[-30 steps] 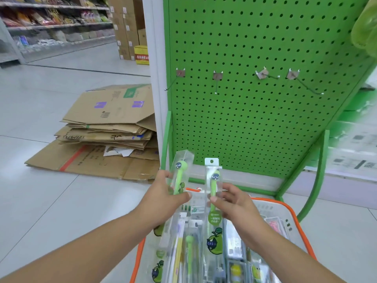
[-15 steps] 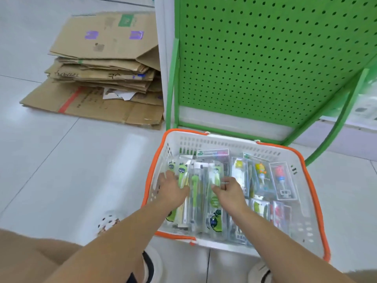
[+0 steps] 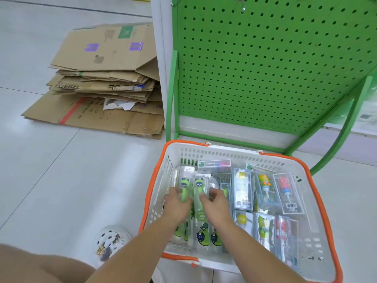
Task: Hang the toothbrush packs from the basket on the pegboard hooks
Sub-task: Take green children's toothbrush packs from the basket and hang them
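We note both hands down inside the basket (image 3: 318, 203), which sits on the floor just in front of the green pegboard (image 3: 265, 64). Our left hand (image 3: 177, 205) has its fingers curled round a green toothbrush pack (image 3: 184, 190) at the basket's left side. Our right hand (image 3: 214, 203) pinches the neighbouring green pack (image 3: 200, 193), fingers bent over its edge. Both packs lie low among the others, not yet lifted clear. The remaining packs (image 3: 263, 201), yellow, orange and red among them, fill the rest of the basket. Only the bottom tips of the hooks (image 3: 243, 9) show at the frame's top edge, and nothing hangs from what we can see of them. Judgement: hanging is at an early stage, with most or all of the stock left to go up
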